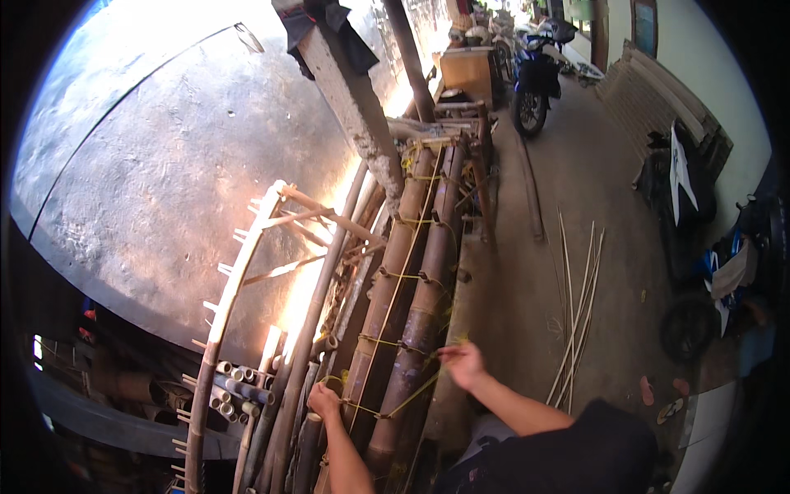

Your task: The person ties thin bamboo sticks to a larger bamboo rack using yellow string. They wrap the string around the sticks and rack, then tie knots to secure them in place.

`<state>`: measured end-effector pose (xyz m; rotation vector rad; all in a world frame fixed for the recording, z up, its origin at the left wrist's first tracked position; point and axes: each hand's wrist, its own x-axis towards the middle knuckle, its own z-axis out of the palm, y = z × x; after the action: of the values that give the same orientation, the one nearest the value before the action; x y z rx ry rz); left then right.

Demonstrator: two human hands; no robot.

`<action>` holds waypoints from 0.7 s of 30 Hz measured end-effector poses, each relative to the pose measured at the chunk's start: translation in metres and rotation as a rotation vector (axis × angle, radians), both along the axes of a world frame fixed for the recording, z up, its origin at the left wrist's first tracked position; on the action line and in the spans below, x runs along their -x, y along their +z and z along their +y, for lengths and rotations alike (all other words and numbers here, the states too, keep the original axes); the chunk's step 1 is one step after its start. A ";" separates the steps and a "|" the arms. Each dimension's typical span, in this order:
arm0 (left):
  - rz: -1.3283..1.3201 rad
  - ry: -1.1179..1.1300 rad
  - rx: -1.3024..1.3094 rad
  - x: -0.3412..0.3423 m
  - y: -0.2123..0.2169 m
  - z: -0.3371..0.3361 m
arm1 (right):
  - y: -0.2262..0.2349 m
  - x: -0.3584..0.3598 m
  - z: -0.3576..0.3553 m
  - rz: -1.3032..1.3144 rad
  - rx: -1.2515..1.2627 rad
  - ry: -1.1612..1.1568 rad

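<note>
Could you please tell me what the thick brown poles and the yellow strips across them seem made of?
Thick brown poles: probably bamboo, smooth with dull sheen; faint joint rings show. Yellow strips: perhaps plastic or split bamboo, finish unclear; they look thin and flexible.

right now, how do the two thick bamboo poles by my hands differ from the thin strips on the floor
The thick bamboo poles are far wider than the thin strips. The poles are brown and darker; the strips are pale. The poles lie side by side, crossed by yellow ties, while the strips cross one another on the floor. Both are long and slender.
</note>
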<state>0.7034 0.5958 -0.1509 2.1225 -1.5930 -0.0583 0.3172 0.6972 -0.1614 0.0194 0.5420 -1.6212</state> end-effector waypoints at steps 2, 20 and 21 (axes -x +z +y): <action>0.169 -0.100 -0.080 0.039 0.009 -0.018 | -0.078 0.035 0.032 -0.054 -0.388 -0.270; 0.259 -0.208 -0.028 -0.035 0.046 0.243 | 0.107 -0.298 0.159 0.235 0.164 0.169; 0.227 -0.243 0.071 -0.058 0.011 0.249 | 0.119 -0.327 0.162 0.959 0.488 0.127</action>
<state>0.7610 0.8445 -0.1398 1.7890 -1.6789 -0.3071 0.6442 0.8591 -0.0428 -1.1766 0.8201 -1.5311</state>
